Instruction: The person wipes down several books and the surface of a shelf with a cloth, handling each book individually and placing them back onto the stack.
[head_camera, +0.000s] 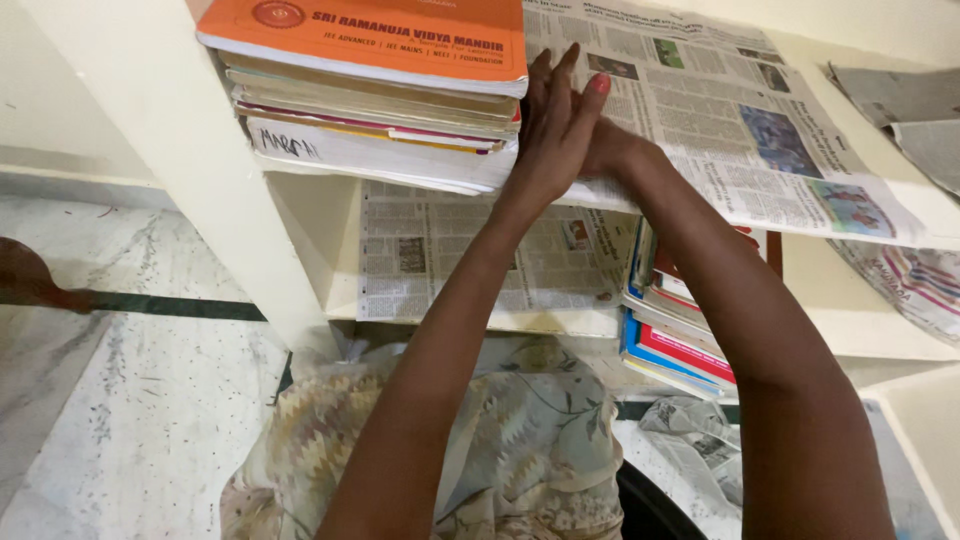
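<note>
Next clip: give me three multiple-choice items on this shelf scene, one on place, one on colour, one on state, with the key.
1. Where does the stack of books that the hands touch sit?
A. On the upper shelf
B. On the floor
C. On the person's lap

2. What colour is the top book of that stack?
A. Green
B. Orange
C. Black

3. How is the left hand set?
A. Curled into a fist away from the stack
B. Holding a pen
C. Open, fingers flat against the stack's side

Key:
1 A, the stack rests on the upper shelf, beside the newspaper that lines it.
2 B, its cover is orange.
3 C, the fingers lie spread along the book edges, with the right hand close behind it.
</note>
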